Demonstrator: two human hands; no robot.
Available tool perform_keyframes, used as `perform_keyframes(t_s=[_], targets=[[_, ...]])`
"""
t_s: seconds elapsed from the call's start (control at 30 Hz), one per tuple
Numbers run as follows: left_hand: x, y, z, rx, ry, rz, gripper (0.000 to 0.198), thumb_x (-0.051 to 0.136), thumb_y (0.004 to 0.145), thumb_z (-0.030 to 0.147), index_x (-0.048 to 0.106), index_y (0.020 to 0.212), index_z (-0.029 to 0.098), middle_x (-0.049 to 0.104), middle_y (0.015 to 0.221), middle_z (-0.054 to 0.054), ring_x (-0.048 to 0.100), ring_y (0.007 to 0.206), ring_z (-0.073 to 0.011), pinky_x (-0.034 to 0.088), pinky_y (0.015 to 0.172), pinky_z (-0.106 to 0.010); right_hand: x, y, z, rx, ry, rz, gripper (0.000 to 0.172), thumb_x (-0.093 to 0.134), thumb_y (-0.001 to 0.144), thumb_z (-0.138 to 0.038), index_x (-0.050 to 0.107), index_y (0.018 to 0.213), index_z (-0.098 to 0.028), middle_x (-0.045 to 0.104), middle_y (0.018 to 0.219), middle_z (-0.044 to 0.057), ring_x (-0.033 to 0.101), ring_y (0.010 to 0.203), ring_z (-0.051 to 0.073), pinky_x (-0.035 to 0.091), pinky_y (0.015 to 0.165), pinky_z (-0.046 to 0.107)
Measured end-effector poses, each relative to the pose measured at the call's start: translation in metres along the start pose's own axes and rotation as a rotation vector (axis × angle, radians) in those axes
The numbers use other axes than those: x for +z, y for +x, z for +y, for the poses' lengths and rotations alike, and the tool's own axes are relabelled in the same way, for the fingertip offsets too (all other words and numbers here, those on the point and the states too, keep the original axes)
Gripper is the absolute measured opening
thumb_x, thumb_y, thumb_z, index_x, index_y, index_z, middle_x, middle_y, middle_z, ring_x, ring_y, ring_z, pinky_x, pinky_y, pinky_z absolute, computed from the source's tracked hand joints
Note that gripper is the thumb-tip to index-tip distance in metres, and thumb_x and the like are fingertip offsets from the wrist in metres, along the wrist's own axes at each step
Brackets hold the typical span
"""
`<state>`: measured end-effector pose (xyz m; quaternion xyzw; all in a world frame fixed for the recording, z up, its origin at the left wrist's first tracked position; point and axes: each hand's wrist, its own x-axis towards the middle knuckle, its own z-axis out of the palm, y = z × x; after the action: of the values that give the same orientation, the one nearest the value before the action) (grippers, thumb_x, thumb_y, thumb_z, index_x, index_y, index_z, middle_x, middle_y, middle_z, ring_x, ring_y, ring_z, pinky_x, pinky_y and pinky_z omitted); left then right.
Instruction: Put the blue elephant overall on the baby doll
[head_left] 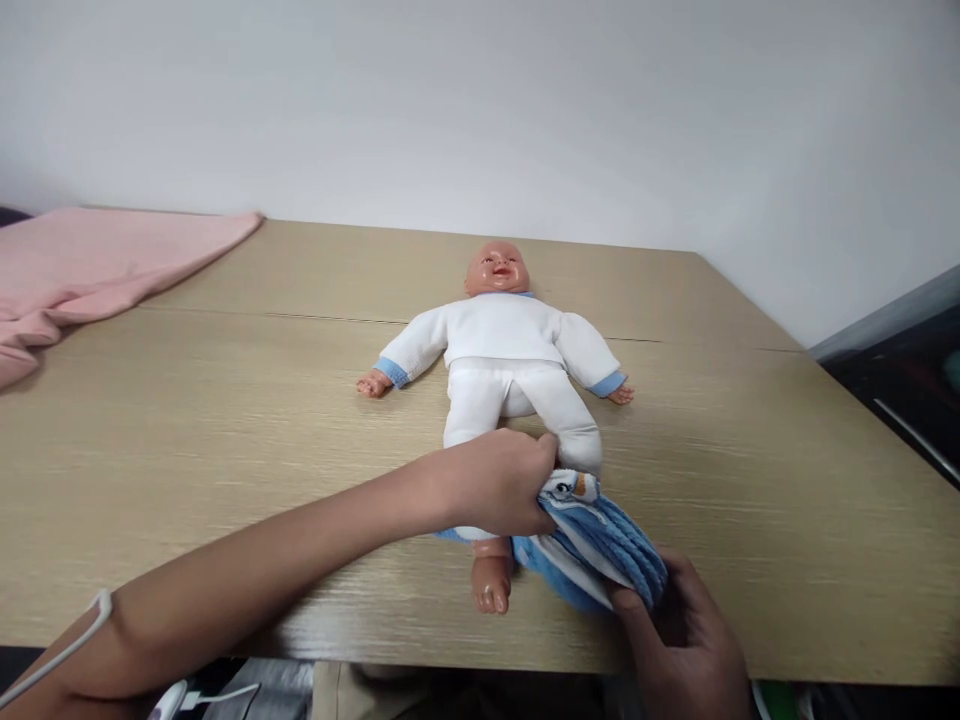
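Doll (504, 330) face-up on table (247, 430), feet nearest. Bunched blue-and-white cloth (600, 545) at one lower leg (around or over it, can't tell). Left hand (506, 485), fingers curled shut, grips its upper edge; right hand (686, 630) pinches the lower end, thumb against fingers.

Doll's skin (499, 270): pinky tan
Doll's top (504, 328): plain white, with blue cuffs (394, 372) and a bit of blue at the neck
Doll's pants (559, 400): plain white, with blue at the bottom
Bunched cloth (592, 545): blue and white bands, a black eye and an orange patch
Blanket (112, 255): plain soft pink
Table (262, 400): yellowy tan, with thin wood lines
Wall (480, 110): pale grey-white
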<state>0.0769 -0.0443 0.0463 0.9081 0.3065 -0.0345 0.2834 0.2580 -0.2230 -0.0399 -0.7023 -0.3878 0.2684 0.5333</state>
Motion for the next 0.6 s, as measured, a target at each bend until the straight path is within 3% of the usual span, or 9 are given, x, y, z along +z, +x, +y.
perform_keyframes(t_s=[0.1,0.23,0.43,0.6], targets=[[-0.001,0.0,-0.001,-0.007,0.0,-0.023,0.042,0.074,0.096,0.04,0.063,0.126,0.014,0.083,0.107,-0.016,0.081,0.096,-0.0354,0.051,0.069,-0.038,-0.004,0.007,-0.002,0.029,0.001,-0.066,0.03,0.082,0.093,-0.05,0.076,0.106,-0.023,0.086,0.095,0.008,0.083,0.088,0.03,0.07,0.078,0.032],[-0.004,0.0,-0.004,-0.017,-0.094,-0.04,0.044,0.079,0.092,0.043,0.063,0.124,0.017,0.082,0.115,-0.015,0.08,0.102,-0.0346,0.053,0.073,-0.038,-0.006,0.018,-0.001,0.046,0.055,-0.141,0.032,0.084,0.091,-0.052,0.079,0.105,-0.023,0.087,0.094,0.008,0.083,0.09,0.03,0.071,0.08,0.033],[-0.009,0.001,-0.007,-0.044,-0.35,-0.059,0.038,0.082,0.09,0.039,0.065,0.119,0.022,0.081,0.119,-0.007,0.077,0.107,-0.0291,0.054,0.084,-0.037,-0.009,0.031,0.009,0.09,0.13,-0.205,0.037,0.083,0.091,-0.051,0.083,0.115,-0.023,0.089,0.104,0.01,0.084,0.096,0.032,0.071,0.082,0.037],[-0.012,-0.001,-0.007,0.0,-0.433,-0.051,0.031,0.078,0.091,0.035,0.066,0.117,0.023,0.08,0.119,-0.005,0.076,0.108,-0.027,0.055,0.089,-0.036,-0.011,0.029,0.008,0.077,0.142,-0.263,0.036,0.084,0.093,-0.053,0.081,0.118,-0.027,0.088,0.113,0.01,0.083,0.107,0.033,0.07,0.092,0.039]])
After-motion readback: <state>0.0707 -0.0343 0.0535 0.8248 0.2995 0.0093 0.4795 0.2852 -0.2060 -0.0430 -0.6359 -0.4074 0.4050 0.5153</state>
